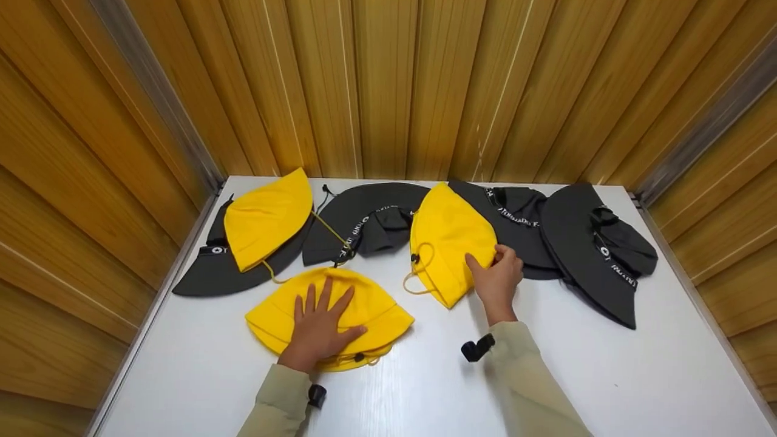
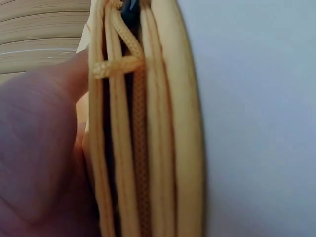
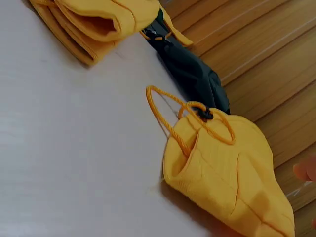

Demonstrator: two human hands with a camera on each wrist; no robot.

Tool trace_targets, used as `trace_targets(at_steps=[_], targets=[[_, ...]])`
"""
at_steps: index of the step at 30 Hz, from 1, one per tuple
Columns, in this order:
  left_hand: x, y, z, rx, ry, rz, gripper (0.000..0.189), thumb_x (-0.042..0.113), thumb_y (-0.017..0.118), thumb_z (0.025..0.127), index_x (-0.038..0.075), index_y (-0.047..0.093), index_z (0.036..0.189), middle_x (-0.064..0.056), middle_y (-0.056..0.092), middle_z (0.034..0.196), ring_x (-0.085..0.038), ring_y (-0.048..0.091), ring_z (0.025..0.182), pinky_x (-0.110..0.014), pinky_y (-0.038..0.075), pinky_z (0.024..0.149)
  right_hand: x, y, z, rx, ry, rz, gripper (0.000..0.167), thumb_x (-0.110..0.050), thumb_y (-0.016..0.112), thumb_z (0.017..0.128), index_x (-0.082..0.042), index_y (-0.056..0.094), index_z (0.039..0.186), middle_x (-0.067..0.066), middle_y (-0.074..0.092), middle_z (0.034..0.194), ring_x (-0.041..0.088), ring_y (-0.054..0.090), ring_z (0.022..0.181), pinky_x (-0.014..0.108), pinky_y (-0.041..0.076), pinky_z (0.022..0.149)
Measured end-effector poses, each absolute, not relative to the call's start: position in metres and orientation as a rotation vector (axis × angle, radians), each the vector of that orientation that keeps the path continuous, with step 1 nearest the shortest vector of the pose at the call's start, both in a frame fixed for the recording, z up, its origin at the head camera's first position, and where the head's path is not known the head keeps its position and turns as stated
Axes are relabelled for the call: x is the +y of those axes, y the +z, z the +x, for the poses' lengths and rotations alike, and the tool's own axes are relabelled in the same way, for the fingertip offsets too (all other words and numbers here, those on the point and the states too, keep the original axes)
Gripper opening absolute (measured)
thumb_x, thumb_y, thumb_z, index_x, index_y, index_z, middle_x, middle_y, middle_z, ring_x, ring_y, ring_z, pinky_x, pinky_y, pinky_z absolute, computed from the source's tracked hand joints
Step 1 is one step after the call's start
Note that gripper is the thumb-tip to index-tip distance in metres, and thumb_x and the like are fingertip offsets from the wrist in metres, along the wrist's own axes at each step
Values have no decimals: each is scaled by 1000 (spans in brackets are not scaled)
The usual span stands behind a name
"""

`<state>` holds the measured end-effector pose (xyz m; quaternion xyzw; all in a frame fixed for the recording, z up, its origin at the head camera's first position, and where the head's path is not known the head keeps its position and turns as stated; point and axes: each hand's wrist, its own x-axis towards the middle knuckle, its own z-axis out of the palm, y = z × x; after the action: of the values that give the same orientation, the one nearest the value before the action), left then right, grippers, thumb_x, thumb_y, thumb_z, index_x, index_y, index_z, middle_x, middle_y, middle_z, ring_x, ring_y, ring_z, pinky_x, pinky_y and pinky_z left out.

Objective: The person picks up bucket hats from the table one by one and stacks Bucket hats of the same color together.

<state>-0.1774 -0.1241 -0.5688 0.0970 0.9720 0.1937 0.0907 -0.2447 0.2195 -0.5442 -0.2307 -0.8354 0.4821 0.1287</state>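
My left hand lies flat with spread fingers on a folded yellow bucket hat at the front of the table. In the left wrist view, that hat's layered brim edges show a yellow cord and a black toggle between them. My right hand is at the right edge of a second folded yellow bucket hat, thumb over its side. One fingertip stands apart from this hat in the right wrist view. Its cord loop sticks out past the brim.
A third yellow hat rests on a black bucket hat at the left. Another black hat lies at the back middle. More black hats overlap at the right. Wood-patterned walls enclose the white table.
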Motion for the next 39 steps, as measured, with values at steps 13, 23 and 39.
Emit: trace_targets(at_steps=[13, 23, 39], targets=[[-126, -568, -177, 2885, 600, 269, 84, 73, 57, 90, 33, 33, 161, -13, 7, 174, -49, 0, 158, -71, -4, 123, 220, -545, -263, -2272, 1981, -1028, 81, -41, 72, 95, -2, 33, 155, 14, 44, 155, 26, 50, 134, 37, 45, 116], [-125, -567, -176, 2893, 622, 284, 83, 71, 58, 91, 32, 35, 160, -14, 10, 173, -49, 2, 157, -71, -3, 123, 217, -545, -271, -2156, 2116, -1007, 55, -21, 52, 107, -11, 36, 158, 13, 47, 154, 28, 49, 138, 41, 45, 115], [-124, -570, -177, 2894, 606, 277, 83, 72, 57, 91, 33, 34, 160, -12, 8, 174, -48, 0, 158, -70, -3, 124, 221, -539, -258, -2103, 1938, -630, 38, -24, 47, 110, -19, 50, 147, 5, 55, 142, 21, 51, 123, 35, 42, 111]])
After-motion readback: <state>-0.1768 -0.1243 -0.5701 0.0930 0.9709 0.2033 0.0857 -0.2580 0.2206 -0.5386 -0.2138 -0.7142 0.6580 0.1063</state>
